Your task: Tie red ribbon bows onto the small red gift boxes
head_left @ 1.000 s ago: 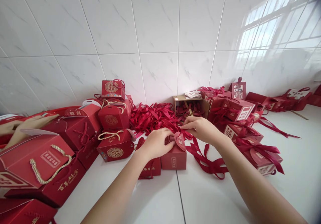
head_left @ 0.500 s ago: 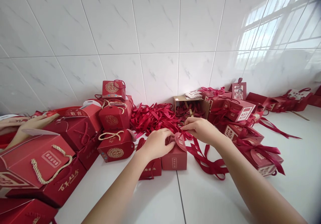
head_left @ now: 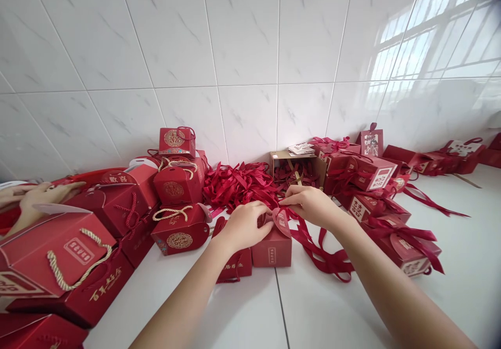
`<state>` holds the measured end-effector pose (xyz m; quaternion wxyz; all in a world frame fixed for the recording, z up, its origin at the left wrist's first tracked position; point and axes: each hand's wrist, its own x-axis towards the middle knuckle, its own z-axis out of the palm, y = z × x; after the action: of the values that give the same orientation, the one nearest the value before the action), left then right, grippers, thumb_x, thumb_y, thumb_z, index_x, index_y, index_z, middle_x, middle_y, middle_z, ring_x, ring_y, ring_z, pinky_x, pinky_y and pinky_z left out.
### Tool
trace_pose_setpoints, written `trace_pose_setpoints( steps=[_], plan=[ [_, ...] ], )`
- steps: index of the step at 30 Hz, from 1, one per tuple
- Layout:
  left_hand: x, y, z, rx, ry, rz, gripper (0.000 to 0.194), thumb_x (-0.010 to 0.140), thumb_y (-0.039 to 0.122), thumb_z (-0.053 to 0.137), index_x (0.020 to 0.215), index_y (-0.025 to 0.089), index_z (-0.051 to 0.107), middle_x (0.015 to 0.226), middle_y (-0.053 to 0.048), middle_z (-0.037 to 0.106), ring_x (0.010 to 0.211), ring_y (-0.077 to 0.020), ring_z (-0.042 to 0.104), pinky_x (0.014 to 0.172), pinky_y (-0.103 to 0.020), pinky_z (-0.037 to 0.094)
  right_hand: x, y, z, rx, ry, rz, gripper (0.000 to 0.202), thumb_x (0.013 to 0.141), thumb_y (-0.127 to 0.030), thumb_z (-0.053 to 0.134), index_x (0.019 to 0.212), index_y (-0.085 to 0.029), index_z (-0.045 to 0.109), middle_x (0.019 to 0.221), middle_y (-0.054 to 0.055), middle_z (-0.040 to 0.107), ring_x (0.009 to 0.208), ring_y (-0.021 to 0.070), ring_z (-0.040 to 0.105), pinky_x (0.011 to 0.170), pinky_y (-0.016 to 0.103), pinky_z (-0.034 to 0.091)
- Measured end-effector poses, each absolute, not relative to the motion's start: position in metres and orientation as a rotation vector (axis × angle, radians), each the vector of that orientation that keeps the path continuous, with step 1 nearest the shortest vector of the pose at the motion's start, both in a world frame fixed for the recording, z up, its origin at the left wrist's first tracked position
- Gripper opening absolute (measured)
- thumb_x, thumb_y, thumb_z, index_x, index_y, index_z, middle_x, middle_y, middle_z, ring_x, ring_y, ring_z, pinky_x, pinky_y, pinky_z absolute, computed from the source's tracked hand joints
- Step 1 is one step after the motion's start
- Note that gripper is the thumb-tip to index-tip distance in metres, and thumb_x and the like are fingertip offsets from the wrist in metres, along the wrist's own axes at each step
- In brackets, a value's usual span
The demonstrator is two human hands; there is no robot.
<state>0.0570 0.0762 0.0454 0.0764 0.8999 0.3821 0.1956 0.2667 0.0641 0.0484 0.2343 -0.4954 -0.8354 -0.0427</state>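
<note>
In front of me a small red gift box point(head_left: 273, 250) stands upright on the white table. My left hand point(head_left: 247, 227) is closed at its top left, with thumb and fingers on the upper flaps. My right hand point(head_left: 304, 203) pinches at the back right of the box top, where thin red ribbon shows by the fingertips. The exact grip there is partly hidden. A loose red ribbon point(head_left: 326, 257) trails over the table to the right. Close against the left side sits another red box point(head_left: 239, 266), partly covered by my left hand and forearm.
Behind lies a heap of red ribbons point(head_left: 240, 184), beside an open carton point(head_left: 295, 174) with white cards point(head_left: 301, 149) on it. Red boxes point(head_left: 117, 197) are stacked at left, ribbon-tied boxes point(head_left: 407, 244) at right. Another person's hand point(head_left: 43, 200) is at far left.
My right fingertips have shifted slightly left over the box top. My left hand and the box are nearly unchanged. The other person's hand at far left has moved a little left.
</note>
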Motion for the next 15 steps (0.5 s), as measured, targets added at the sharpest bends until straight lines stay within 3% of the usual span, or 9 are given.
trace_pose_setpoints(
  steps=[7, 15],
  plan=[
    [0.058, 0.079, 0.042, 2.709, 1.155, 0.593, 0.021, 0.083, 0.026, 0.051, 0.095, 0.024, 0.069, 0.101, -0.001, 0.068, 0.090, -0.0200, 0.063, 0.076, -0.032, 0.048, 0.264, 0.065, 0.046, -1.390, -2.344, -0.093, 0.031, 0.083, -0.009, 0.055, 0.093, -0.030, 0.077, 0.088, 0.001, 0.067, 0.073, 0.0117, 0.060, 0.057, 0.022, 0.035],
    [0.058, 0.079, 0.041, 2.736, 1.153, 0.577, 0.018, 0.082, 0.025, 0.051, 0.090, 0.023, 0.067, 0.097, -0.001, 0.068, 0.089, -0.0206, 0.062, 0.077, -0.033, 0.047, 0.253, 0.062, 0.044, -1.412, -2.408, -0.095, 0.024, 0.087, -0.021, 0.058, 0.095, -0.033, 0.076, 0.084, 0.000, 0.066, 0.067, 0.0112, 0.056, 0.053, 0.023, 0.028]
  ],
)
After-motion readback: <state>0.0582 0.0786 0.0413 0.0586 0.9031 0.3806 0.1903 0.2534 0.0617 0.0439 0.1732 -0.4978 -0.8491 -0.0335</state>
